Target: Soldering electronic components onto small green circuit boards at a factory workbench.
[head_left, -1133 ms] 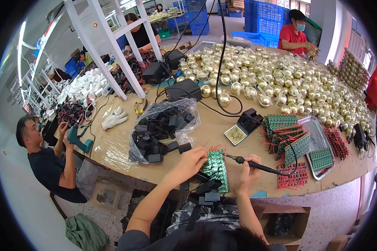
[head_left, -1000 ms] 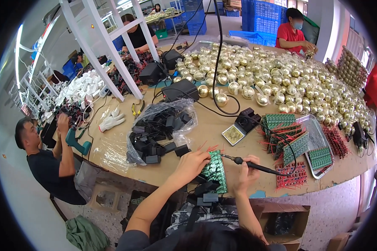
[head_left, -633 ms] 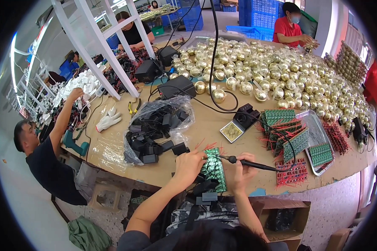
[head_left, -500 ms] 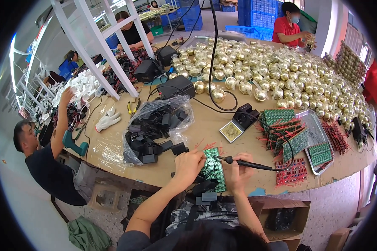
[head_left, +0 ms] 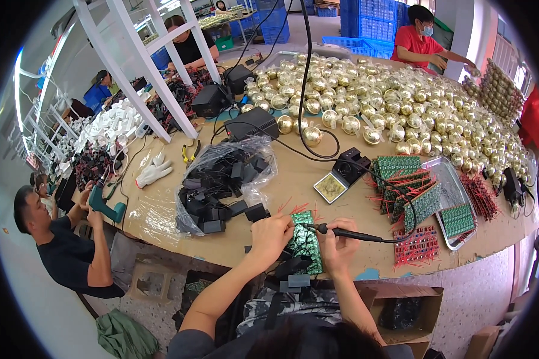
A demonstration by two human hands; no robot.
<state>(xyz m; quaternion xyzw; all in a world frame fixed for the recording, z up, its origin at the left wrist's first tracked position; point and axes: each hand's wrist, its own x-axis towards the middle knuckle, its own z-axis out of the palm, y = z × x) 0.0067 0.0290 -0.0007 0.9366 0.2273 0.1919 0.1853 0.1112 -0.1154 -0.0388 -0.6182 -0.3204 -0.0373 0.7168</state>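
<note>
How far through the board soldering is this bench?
Looks done: hard to tell; red-wired boards lie beside the tray. In hand: left hand steadies a green board, right hand holds the soldering iron with its tip at it. Probably left: a stack of green boards by the tray.

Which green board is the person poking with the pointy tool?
The green circuit board under the left hand, at the table's near edge. The other green boards are stacked by the tray, untouched.
</note>
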